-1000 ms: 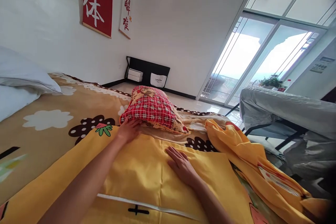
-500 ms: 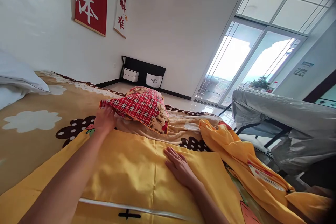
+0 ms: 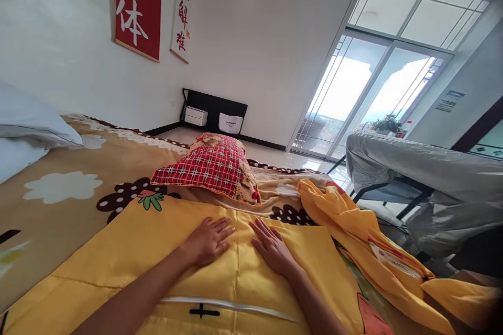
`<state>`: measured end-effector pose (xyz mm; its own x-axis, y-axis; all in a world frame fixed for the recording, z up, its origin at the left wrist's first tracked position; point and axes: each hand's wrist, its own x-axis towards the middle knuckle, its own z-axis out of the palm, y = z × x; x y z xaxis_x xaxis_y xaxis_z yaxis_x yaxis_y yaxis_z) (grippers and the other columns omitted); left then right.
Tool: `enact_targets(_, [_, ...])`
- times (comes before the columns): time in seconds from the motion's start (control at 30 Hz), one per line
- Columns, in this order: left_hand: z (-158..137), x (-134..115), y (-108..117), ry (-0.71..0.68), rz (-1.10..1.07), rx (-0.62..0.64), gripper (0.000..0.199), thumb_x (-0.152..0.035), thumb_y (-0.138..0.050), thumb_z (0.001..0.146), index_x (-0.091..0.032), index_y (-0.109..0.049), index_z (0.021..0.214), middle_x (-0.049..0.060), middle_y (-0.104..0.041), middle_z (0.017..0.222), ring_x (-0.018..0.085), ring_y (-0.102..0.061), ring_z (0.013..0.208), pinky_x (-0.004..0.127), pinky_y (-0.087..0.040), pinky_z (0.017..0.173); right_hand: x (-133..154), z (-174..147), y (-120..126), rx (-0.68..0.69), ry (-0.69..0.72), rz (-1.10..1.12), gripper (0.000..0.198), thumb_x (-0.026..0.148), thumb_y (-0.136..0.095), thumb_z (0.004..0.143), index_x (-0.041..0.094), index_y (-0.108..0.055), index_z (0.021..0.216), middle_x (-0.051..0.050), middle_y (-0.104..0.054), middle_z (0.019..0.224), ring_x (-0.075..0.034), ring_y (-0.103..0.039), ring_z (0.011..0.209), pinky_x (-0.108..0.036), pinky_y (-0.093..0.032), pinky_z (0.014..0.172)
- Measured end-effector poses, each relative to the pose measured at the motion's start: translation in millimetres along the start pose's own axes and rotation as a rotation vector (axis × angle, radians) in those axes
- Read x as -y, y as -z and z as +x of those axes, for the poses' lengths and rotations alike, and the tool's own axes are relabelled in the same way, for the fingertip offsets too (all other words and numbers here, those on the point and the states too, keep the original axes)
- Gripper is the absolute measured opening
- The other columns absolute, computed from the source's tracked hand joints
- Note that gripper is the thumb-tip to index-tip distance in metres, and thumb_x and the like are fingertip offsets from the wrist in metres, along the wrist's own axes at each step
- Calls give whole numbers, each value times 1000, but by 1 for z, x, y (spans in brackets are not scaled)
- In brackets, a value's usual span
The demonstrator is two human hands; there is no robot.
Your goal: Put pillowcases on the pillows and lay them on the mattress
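A yellow cloth (image 3: 165,235) with a white strip and printed patterns lies spread in front of me on the bed. My left hand (image 3: 210,241) rests flat on it, left of a centre crease, fingers outstretched. On the other side of that crease my right hand (image 3: 273,248) also lies flat, fingers stretched forward. Neither hand grips anything. Just beyond the cloth's far edge sits a red plaid pillow (image 3: 208,165) with a brown printed corner, apart from both hands.
A brown patterned blanket (image 3: 129,154) covers the bed. White pillows (image 3: 35,125) lie at the left. Bunched yellow fabric (image 3: 365,235) trails along the right edge. Past the bed stands a plastic-covered table (image 3: 424,167) with a potted plant (image 3: 387,124), near glass sliding doors (image 3: 353,89).
My left hand has let go of the plaid pillow's near left corner and moved right onto the yellow cloth. The pillow's corner has dropped down. My right hand stays about where it was.
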<state>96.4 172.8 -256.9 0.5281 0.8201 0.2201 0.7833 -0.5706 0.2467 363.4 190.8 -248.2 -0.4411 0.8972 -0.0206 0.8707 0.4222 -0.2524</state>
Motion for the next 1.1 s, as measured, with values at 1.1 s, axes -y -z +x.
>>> enact_targets(1.1, [-128,89,48,687,324,-166,54,-27,-28,95,-12,-45,143,18,-38,152,32,-33,143,60,-26,113,-92,-97,2,-116,-507,-137,62,46,-26,94,22,-35,150,-6,-30,157,-21,-20,147,-44,-23,119])
